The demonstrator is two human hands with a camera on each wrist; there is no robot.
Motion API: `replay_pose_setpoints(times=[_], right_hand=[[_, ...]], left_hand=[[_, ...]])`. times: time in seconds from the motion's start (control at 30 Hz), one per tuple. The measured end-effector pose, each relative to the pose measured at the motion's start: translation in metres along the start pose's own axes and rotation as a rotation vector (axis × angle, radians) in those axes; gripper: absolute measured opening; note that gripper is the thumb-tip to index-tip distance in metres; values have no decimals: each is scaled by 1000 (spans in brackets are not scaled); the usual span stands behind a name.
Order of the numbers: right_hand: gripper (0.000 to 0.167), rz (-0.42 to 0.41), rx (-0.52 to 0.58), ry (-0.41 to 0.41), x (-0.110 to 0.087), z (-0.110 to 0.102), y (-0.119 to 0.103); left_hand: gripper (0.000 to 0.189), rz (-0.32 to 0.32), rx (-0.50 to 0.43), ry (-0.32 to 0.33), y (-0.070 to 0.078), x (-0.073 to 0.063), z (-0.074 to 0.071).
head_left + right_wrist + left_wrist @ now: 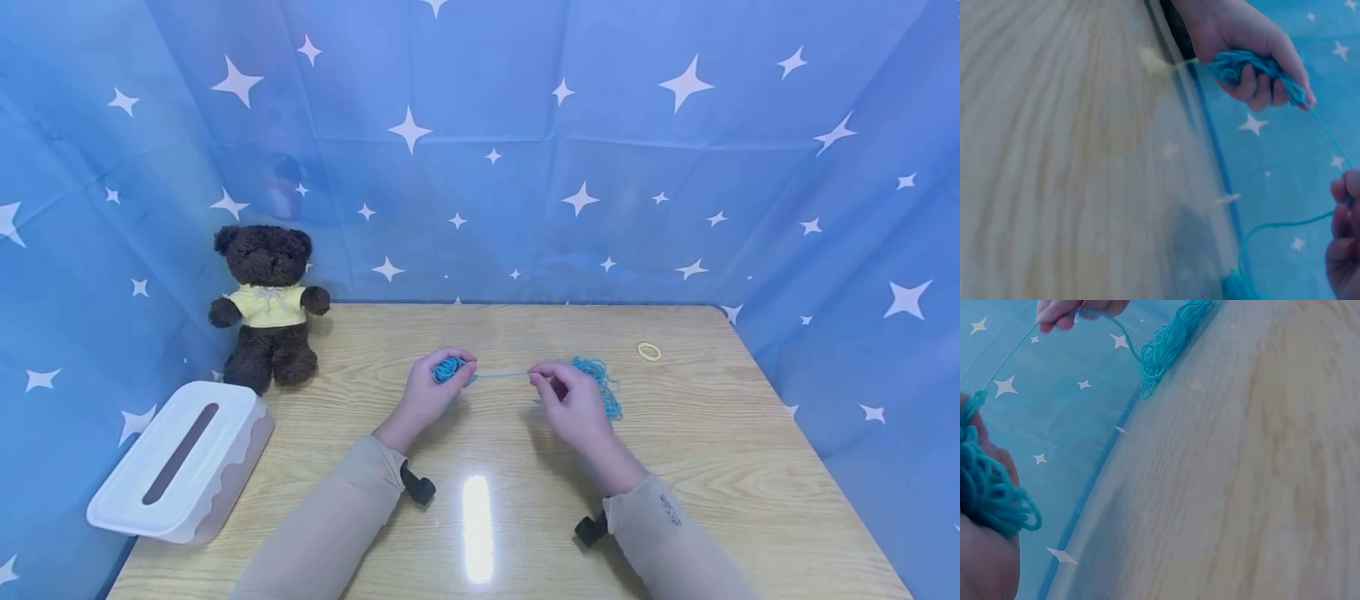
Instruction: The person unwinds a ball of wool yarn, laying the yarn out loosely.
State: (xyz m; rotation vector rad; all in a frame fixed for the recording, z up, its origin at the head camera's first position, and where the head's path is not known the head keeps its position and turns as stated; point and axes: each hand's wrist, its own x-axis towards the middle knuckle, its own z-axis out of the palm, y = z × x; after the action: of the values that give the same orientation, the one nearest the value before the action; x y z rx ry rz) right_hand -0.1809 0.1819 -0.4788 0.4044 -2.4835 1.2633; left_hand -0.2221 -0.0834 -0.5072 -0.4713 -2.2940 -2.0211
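My left hand [429, 387] grips a looped bundle of teal yarn [447, 369], whose loops spill past the palm in the left wrist view. From its fingertips a single strand of yarn [502, 374] runs nearly straight across to my right hand [576, 406]. Thumb and fingers of the right hand pinch that strand. Beyond the pinch, the strand droops to a loose heap of teal yarn [1175, 344] lying on the table. In the head view this heap [600, 383] shows just behind and right of the right hand, partly hidden by it.
A yellow ring [648, 352] lies at the back right of the wooden table [720, 450]. On the left stand a dark brown teddy bear [270, 308] in a yellow top and a white lidded box [180, 462] with a slot. Blue star-patterned curtains [480, 167] surround the table.
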Motion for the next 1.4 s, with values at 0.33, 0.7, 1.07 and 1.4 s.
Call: replay_pose_setpoints(times=[0.33,0.7,1.07,1.4], right_hand=[[10,-3,-14,162,-6,-33,17],[12,109,-88,230,-16,-72,42],[20,269,-373,8,-24,-98,60],[25,346,-360,-125,-19,-88,53]], left_hand=[[29,-55,-55,47,-1,1,0],[27,-21,-18,170,-6,2,-3],[30,109,-11,271,-5,1,-6],[30,75,-51,152,-3,0,-4]])
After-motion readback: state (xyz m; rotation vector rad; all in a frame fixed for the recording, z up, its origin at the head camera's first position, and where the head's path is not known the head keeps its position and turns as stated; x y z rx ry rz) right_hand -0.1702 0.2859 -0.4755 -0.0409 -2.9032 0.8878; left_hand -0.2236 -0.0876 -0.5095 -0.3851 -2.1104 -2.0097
